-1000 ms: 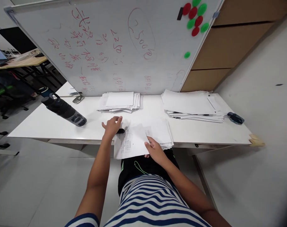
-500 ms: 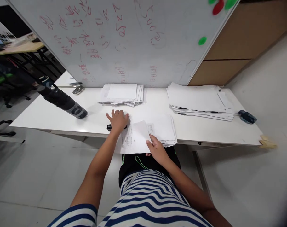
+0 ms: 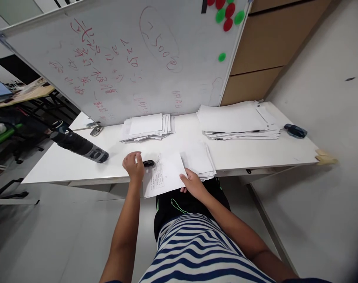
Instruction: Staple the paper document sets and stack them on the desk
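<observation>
In the head view, taking the whiteboard (image 3: 193,43) as landmark, find thin printed sheets (image 3: 164,179) well out in front of it, jutting past the near edge of the smooth white bench (image 3: 243,155). Likely very light, limp and a little slippery against one another, quick to crease or tear; best taken at an edge, with thumb above and fingers beneath. Gripped in just that way by the right hand (image 3: 193,184), pinched at the right-hand edge. Also in front of the whiteboard, to the left of the sheets, see a black tool (image 3: 149,163), perhaps a stapler: hard, glossy, rounded at the visible end, probably stiff and heavier than paper, best taken around the body. Partly covered by the left hand (image 3: 134,167), bent at the fingers; impossible to tell whether gripping or merely touching. Between whiteboard and right hand, note a loose pile (image 3: 198,159), uneven along the edge. At the whiteboard's foot, see a smaller stack (image 3: 146,125), ragged and layered, and farther right a broader stack (image 3: 232,120), flat and matte. Near the whiteboard's lower left corner, note a dark, cylindrical bottle (image 3: 81,147), greyer toward the base.
</observation>
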Motion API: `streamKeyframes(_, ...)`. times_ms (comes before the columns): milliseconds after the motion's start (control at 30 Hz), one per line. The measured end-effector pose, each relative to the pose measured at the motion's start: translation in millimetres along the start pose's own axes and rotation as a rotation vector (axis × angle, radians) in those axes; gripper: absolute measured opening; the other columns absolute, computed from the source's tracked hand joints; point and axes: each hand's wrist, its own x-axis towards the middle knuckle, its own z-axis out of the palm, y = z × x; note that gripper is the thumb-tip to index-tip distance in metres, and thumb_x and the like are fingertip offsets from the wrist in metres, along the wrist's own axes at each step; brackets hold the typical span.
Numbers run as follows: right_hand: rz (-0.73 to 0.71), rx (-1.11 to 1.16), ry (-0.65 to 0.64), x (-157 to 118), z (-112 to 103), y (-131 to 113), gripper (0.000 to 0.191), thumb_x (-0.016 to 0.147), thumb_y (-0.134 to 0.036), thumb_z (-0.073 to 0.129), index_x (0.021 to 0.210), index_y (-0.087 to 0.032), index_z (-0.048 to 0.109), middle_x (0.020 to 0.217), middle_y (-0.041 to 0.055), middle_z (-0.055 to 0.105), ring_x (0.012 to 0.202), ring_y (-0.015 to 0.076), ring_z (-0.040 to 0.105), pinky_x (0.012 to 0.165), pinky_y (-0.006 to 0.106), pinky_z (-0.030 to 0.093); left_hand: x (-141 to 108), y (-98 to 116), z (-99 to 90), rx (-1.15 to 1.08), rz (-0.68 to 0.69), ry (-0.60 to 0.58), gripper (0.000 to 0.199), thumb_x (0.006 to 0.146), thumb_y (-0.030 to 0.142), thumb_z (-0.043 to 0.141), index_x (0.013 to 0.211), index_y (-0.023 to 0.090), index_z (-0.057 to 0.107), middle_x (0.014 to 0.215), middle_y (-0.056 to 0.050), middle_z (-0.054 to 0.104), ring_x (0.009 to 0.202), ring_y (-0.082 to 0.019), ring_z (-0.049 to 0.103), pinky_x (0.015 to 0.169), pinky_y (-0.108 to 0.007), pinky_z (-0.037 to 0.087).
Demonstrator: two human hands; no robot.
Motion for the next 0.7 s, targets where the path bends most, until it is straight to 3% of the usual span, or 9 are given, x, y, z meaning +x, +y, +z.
streamKeyframes(100,-0.011,-0.015,0.0,3,-1,-5,0.031,0.092,-0.035,0.049,0.117,-0.019,0.06,0.071,-0.0008,0.068,0.048,0.0114,0.064,0.04,0.018,0.044,-4,-7,4.8,0.136,0.045,-0.217,0.042,0.096,0.043,0.034,0.081,0.023,0.068,0.091,-0.012,0.069,0.104,-0.03,0.059,0.096,-0.045,0.033)
streamKeyframes(200,-0.016,-0.046,-0.021,-1,-13,-12,0.031,0.092,-0.036,0.05,0.115,-0.019,0.062,0.071,-0.0001,0.068,0.05,0.013,0.066,0.04,0.019,0.044,0,-11,10.3,0.261,0.012,-0.281,0.05,0.096,0.044,0.029,0.066,0.023,0.062,0.075,-0.012,0.064,0.089,-0.03,0.06,0.08,-0.041,0.035)
streamKeyframes(300,-0.045,-0.024,-0.029,-14,-40,-24,0.032,0.092,-0.041,0.053,0.111,-0.019,0.064,0.067,0.0003,0.068,0.051,0.0146,0.065,0.04,0.02,0.04,3,-14,13.8,0.324,0.007,-0.264,0.051,0.097,0.043,0.027,0.062,0.022,0.057,0.072,-0.011,0.063,0.082,-0.028,0.058,0.069,-0.037,0.031)
streamKeyframes(467,-0.129,-0.039,0.138,-37,-84,-36,0.035,0.089,-0.049,0.059,0.105,-0.019,0.064,0.065,-0.0006,0.066,0.051,0.0134,0.061,0.046,0.023,0.042,-2,-22,21.9,0.392,0.072,-0.157,0.046,0.097,0.036,0.029,0.063,0.021,0.056,0.069,-0.009,0.062,0.075,-0.023,0.056,0.064,-0.034,0.025)
streamKeyframes(700,-0.061,-0.067,0.133,-29,-81,-12,0.034,0.087,-0.053,0.06,0.09,-0.02,0.06,0.066,-0.0021,0.063,0.049,0.0114,0.055,0.046,0.024,0.041,-5,-30,31.0,0.448,0.112,-0.066,0.044,0.097,0.032,0.033,0.062,0.019,0.055,0.066,-0.009,0.061,0.072,-0.022,0.055,0.062,-0.034,0.021)
